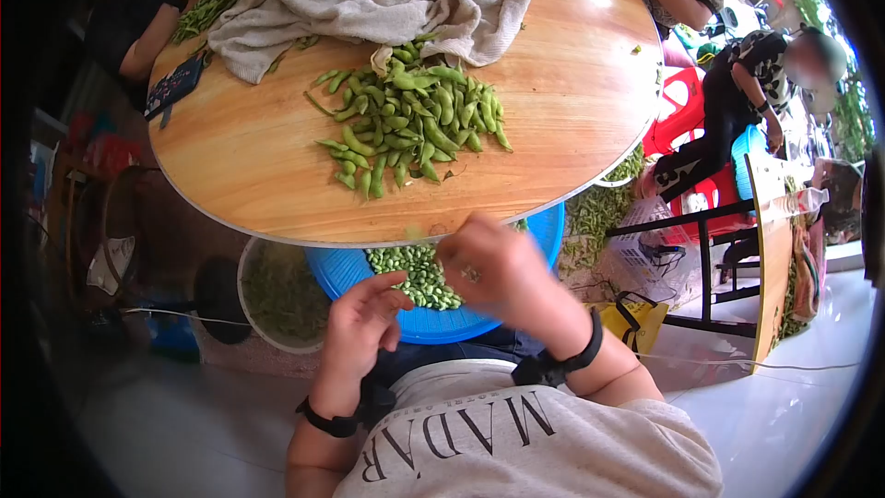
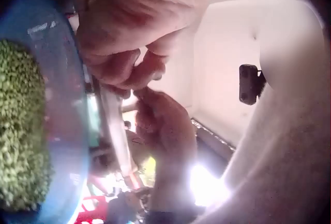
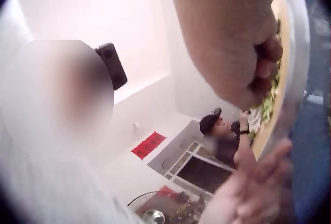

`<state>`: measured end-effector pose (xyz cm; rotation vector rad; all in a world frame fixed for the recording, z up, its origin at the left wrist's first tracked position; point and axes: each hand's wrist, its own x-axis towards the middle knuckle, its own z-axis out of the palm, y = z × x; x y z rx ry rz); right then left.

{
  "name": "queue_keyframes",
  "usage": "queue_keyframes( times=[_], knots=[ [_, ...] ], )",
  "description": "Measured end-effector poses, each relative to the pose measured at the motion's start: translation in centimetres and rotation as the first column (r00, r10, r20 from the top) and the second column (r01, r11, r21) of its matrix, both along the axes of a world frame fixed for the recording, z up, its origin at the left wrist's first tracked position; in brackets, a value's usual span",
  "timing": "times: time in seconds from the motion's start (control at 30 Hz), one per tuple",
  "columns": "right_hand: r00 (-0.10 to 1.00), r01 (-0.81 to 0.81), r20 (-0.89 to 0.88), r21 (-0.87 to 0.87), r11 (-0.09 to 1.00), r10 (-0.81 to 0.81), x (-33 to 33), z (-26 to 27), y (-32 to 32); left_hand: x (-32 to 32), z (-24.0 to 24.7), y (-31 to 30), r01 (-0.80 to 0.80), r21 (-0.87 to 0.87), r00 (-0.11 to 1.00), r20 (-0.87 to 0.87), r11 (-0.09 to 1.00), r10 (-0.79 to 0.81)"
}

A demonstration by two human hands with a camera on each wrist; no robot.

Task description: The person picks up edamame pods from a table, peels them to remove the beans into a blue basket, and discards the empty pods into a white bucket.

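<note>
Over the near side of a blue basin [image 1: 341,267], my left hand [image 1: 359,323] shows its index finger stretched out and nothing visible in it. My right hand [image 1: 493,263], blurred, is beside it at the table's near edge, its fingers curled in the right wrist view. Whether it holds anything I cannot tell. Shelled green beans [image 1: 419,277] lie in the basin below both hands. On the round wooden table [image 1: 562,101] ahead is a heap of green bean pods [image 1: 406,124]. A small blurred green spot shows at the table edge, left of my right hand.
A grey towel [image 1: 369,0] covers part of the table behind the pods. To the lower left stands a round tub [image 1: 286,295]. People sit around the far side, and another person [image 1: 747,92] bends at the right by red stools [image 1: 678,111]. A yellow bag [image 1: 641,318] lies on the floor.
</note>
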<state>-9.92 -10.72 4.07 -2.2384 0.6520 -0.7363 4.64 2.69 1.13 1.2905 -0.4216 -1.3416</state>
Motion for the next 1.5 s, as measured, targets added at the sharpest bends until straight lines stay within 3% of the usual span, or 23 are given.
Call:
queue_keyframes(
  times=[0.1, 0.13, 0.17, 0.23, 0.3, 0.37, 0.4, 0.43, 0.47, 0.5, 0.53, 0.6, 0.7, 0.73, 0.77, 0.83, 0.87, 0.93, 1.0, 1.1, 1.2, 1.5],
  knots=[
    [0.977, -0.190, -0.083, 0.090, 0.978, 0.197, 1.7, -0.3, 2.2, -0.2, -0.7, -0.4, -0.120, -0.028, 0.986, -0.117, 0.992, 0.116],
    [0.970, -0.244, -0.003, 0.057, 0.968, 0.245, 1.8, -0.2, 1.3, 0.3, -0.4, -0.4, -0.168, -0.017, 0.986, -0.018, 0.986, 0.168],
    [0.984, -0.165, 0.059, -0.026, 0.986, 0.166, 1.9, 0.3, -0.1, 1.0, -0.1, 0.0, -0.247, -0.010, 0.963, 0.112, 0.969, 0.247],
    [0.984, 0.177, 0.029, -0.056, 0.983, -0.176, 2.1, 1.3, -3.3, 3.7, -1.1, 2.0, -0.346, 0.022, 0.845, 0.441, 0.938, 0.301],
    [0.967, 0.232, -0.064, -0.170, 0.958, -0.246, 2.9, 0.7, -6.1, 7.0, -4.7, 4.3, -0.371, -0.066, 0.576, 0.766, 0.926, 0.285],
    [0.950, 0.265, -0.112, -0.215, 0.940, -0.293, 3.1, -0.2, -7.2, 9.1, -3.7, 6.1, -0.435, 0.328, 0.354, 0.919, 0.838, -0.176],
    [0.945, 0.277, -0.118, -0.201, 0.940, -0.304, 3.2, -0.4, -7.3, 9.5, -3.1, 6.4, -0.432, 0.369, 0.382, 0.902, 0.823, -0.203],
    [0.942, 0.286, -0.127, -0.186, 0.940, -0.311, 3.2, -0.8, -7.5, 9.1, -2.2, 6.0, -0.382, 0.307, 0.535, 0.842, 0.872, -0.062],
    [0.958, 0.285, 0.009, -0.106, 0.953, -0.285, 3.0, -1.6, -8.0, 8.0, -1.0, 5.2, -0.344, 0.235, 0.674, 0.736, 0.909, 0.065],
    [0.964, 0.265, -0.001, 0.020, 0.964, -0.265, 2.7, -0.8, -7.8, 6.8, -0.1, 4.1, -0.317, 0.154, 0.788, 0.592, 0.936, 0.170],
    [0.969, 0.244, -0.009, 0.150, 0.958, -0.245, 2.3, 0.6, -7.0, 5.3, 0.6, 2.8, -0.273, 0.076, 0.833, 0.517, 0.959, 0.196],
    [0.989, 0.131, 0.000, 0.470, 0.873, -0.148, 1.2, 1.1, -5.5, 2.3, 1.5, -0.1, -0.165, -0.050, 0.910, 0.379, 0.985, 0.171],
    [0.998, -0.056, 0.061, 0.751, 0.658, 0.015, -0.2, 1.0, -2.4, -1.2, 2.9, -4.1, -0.052, -0.194, 0.995, 0.077, 0.980, 0.068],
    [0.986, -0.131, 0.165, 0.733, 0.668, 0.013, -0.4, 0.2, -1.4, -1.7, 2.3, -4.8, -0.020, -0.201, 0.999, 0.045, 0.979, 0.029],
    [0.989, -0.122, 0.150, 0.773, 0.623, 0.007, -1.1, -0.1, -0.8, -2.1, 1.7, -5.2, 0.015, -0.212, 1.000, 0.014, 0.977, -0.012],
    [0.997, -0.064, 0.069, 0.733, 0.677, 0.020, -2.6, 0.0, -1.0, -2.8, 1.9, -5.1, 0.012, -0.218, 1.000, 0.007, 0.976, -0.010],
    [0.991, -0.090, 0.130, 0.778, 0.622, -0.019, -3.3, -0.2, -1.2, -3.2, 2.1, -5.0, 0.009, -0.220, 1.000, 0.002, 0.975, -0.008],
    [0.983, -0.066, 0.149, 0.830, 0.554, -0.106, -3.9, 0.0, -1.2, -3.6, 2.5, -4.8, 0.040, -0.217, 0.986, 0.164, 0.975, -0.004],
    [0.978, -0.179, 0.208, 0.864, 0.470, -0.010, -4.1, -0.2, -1.3, -3.7, 2.0, -4.3, 0.073, -0.205, 0.939, 0.345, 0.976, 0.002],
    [0.967, -0.245, 0.250, 0.882, 0.403, 0.040, -4.0, -0.4, -0.8, -4.2, 1.1, -4.2, 0.123, -0.318, 0.753, 0.647, 0.940, 0.120],
    [0.963, -0.269, 0.259, 0.879, 0.393, 0.080, -3.7, -0.3, -0.4, -4.6, 2.5, -3.8, 0.200, -0.294, 0.549, 0.824, 0.935, 0.142],
    [0.952, -0.297, 0.301, 0.868, 0.397, 0.052, -3.3, -1.6, 0.1, -5.1, 2.6, -3.8, 0.229, -0.329, 0.337, 0.910, 0.916, 0.242]
  ],
)
